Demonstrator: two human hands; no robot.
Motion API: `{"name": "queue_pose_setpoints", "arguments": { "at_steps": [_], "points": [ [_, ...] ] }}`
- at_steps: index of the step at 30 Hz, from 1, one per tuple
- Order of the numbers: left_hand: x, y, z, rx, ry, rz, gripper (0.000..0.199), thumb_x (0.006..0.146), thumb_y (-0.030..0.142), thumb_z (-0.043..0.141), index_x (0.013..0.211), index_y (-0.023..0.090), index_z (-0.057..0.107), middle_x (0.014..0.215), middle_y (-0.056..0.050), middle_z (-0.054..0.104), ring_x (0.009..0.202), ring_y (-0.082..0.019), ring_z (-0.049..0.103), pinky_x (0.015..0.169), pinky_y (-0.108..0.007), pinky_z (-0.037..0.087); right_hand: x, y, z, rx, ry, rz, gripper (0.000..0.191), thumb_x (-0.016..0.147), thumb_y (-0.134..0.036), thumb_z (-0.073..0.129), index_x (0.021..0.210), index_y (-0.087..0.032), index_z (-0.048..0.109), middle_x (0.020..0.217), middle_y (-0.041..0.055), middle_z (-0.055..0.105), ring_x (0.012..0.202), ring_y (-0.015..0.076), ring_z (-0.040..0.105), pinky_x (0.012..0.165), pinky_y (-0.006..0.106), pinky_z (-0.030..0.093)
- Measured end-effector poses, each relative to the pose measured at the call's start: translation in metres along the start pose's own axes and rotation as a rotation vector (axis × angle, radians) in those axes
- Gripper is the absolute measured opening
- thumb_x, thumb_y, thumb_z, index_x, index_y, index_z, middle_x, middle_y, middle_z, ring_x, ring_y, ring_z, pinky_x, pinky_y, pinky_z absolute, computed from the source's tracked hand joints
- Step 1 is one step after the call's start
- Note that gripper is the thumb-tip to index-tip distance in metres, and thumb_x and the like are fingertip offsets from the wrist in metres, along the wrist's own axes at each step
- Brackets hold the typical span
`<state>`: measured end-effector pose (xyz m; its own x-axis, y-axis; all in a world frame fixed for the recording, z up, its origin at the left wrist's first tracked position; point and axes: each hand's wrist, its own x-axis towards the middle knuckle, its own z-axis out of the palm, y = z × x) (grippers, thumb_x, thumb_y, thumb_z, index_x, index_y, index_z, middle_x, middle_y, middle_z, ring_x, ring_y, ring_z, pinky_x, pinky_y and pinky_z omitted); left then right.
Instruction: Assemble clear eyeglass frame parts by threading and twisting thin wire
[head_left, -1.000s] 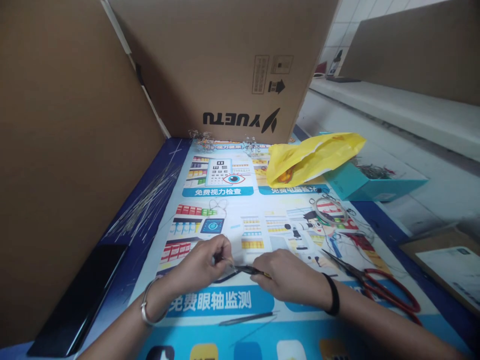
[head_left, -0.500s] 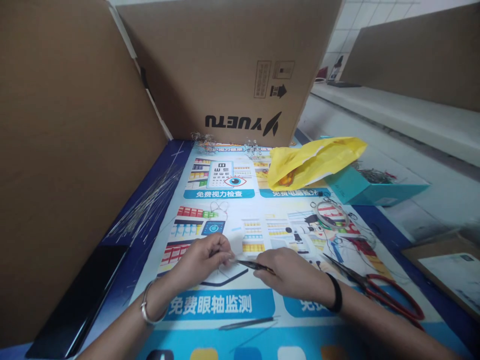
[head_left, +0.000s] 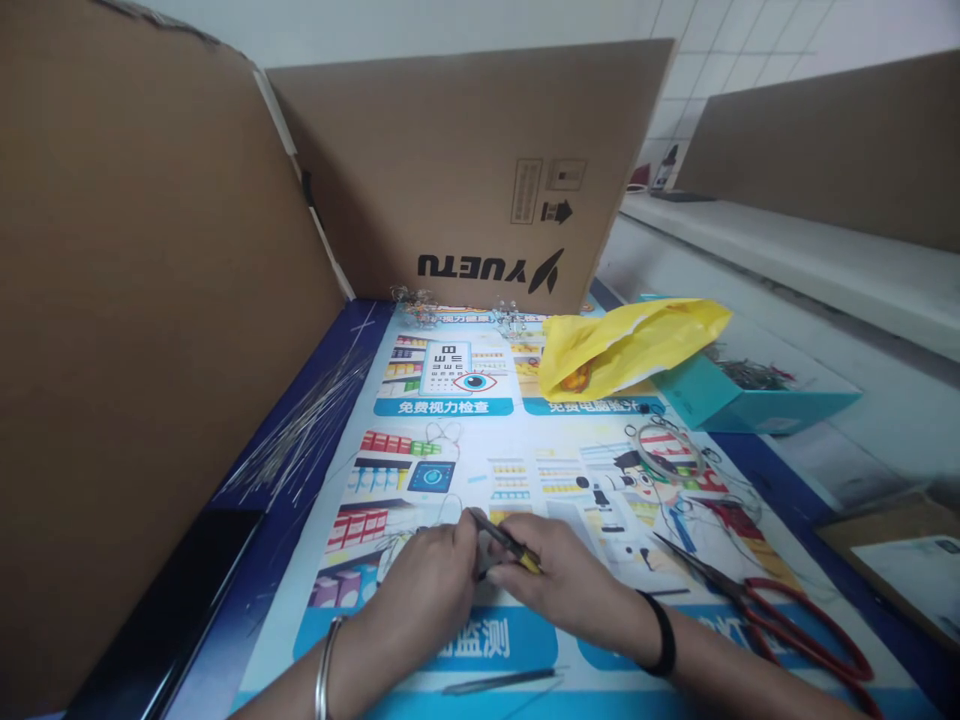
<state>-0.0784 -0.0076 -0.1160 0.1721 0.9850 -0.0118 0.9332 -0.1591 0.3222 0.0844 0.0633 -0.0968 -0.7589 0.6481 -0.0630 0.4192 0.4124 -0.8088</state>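
My right hand (head_left: 559, 570) is closed around small pliers (head_left: 510, 542) with dark jaws and a bit of yellow on the handle. The jaws point up and left, their tip beside the fingers of my left hand (head_left: 439, 575). My left hand is closed, its back toward the camera. Thin wire loops (head_left: 450, 508) show just above it; what its fingers pinch is hidden. Both hands are close together over the printed sheet (head_left: 495, 445).
Red-handled scissors (head_left: 750, 600) lie at right, near a wire coil (head_left: 664, 450). Behind are a yellow bag (head_left: 637, 345) and a teal box (head_left: 757, 395). Loose wires (head_left: 300, 425) and a black flat object (head_left: 172, 610) lie left. Cardboard (head_left: 465, 180) stands behind.
My left hand has turned over so its back faces the camera, and the hands have come closer together. The pliers now tilt up and left. The camera view has shifted slightly.
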Motion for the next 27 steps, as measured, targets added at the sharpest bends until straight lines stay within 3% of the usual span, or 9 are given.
{"name": "queue_pose_setpoints", "arguments": {
  "at_steps": [11, 18, 21, 23, 25, 27],
  "points": [
    [0.003, 0.008, -0.007, -0.071, -0.040, -0.104, 0.046, 0.073, 0.007, 0.042, 0.118, 0.008, 0.034, 0.081, -0.014, 0.068, 0.067, -0.027, 0.064, 0.050, -0.029, 0.033, 0.004, 0.002, 0.010, 0.186, -0.002, 0.033, 0.002, 0.069, -0.017, 0.053, 0.066, -0.017, 0.052, 0.068, -0.0030, 0.054, 0.067, 0.0114, 0.049, 0.061, 0.020, 0.037],
    [0.006, 0.003, -0.012, -0.333, -0.003, -0.152, 0.029, 0.077, 0.016, 0.045, 0.106, 0.014, 0.043, 0.079, -0.010, 0.069, 0.068, -0.023, 0.064, 0.049, -0.025, 0.033, 0.017, 0.000, 0.004, 0.282, -0.043, 0.009, 0.003, 0.067, -0.017, 0.053, 0.064, -0.016, 0.052, 0.061, -0.0051, 0.050, 0.059, 0.0089, 0.045, 0.056, 0.019, 0.035],
    [0.014, -0.014, -0.027, -0.476, -0.015, -0.071, 0.032, 0.075, 0.013, 0.046, 0.107, 0.018, 0.045, 0.075, -0.003, 0.068, 0.068, -0.019, 0.063, 0.054, -0.024, 0.038, 0.027, -0.004, -0.011, 0.278, -0.023, -0.019, 0.006, 0.070, -0.018, 0.052, 0.065, -0.015, 0.054, 0.060, -0.0046, 0.049, 0.058, 0.0087, 0.044, 0.056, 0.020, 0.035],
    [0.025, -0.034, -0.043, -0.496, 0.027, -0.029, 0.026, 0.074, 0.014, 0.049, 0.099, 0.021, 0.051, 0.083, -0.002, 0.067, 0.073, -0.017, 0.062, 0.062, -0.023, 0.042, 0.038, -0.005, -0.021, 0.303, 0.015, -0.012, 0.006, 0.071, -0.020, 0.052, 0.068, -0.015, 0.055, 0.060, -0.0038, 0.050, 0.058, 0.0090, 0.045, 0.056, 0.021, 0.036],
    [0.039, -0.057, -0.059, -0.400, 0.161, -0.059, 0.013, 0.077, 0.019, 0.047, 0.087, 0.021, 0.056, 0.081, -0.001, 0.066, 0.075, -0.017, 0.060, 0.066, -0.024, 0.042, 0.052, -0.002, -0.027, 0.335, 0.087, 0.021, 0.009, 0.072, -0.023, 0.052, 0.068, -0.015, 0.054, 0.059, -0.0035, 0.049, 0.056, 0.0092, 0.045, 0.055, 0.021, 0.037],
    [0.055, -0.078, -0.069, -0.270, 0.241, -0.111, 0.013, 0.078, 0.020, 0.046, 0.081, 0.020, 0.059, 0.078, -0.001, 0.065, 0.071, -0.016, 0.059, 0.064, -0.024, 0.041, 0.068, 0.003, -0.027, 0.377, 0.161, 0.053, 0.011, 0.073, -0.025, 0.052, 0.068, -0.016, 0.052, 0.057, -0.0039, 0.048, 0.053, 0.0093, 0.045, 0.053, 0.022, 0.037]
  ]
}}
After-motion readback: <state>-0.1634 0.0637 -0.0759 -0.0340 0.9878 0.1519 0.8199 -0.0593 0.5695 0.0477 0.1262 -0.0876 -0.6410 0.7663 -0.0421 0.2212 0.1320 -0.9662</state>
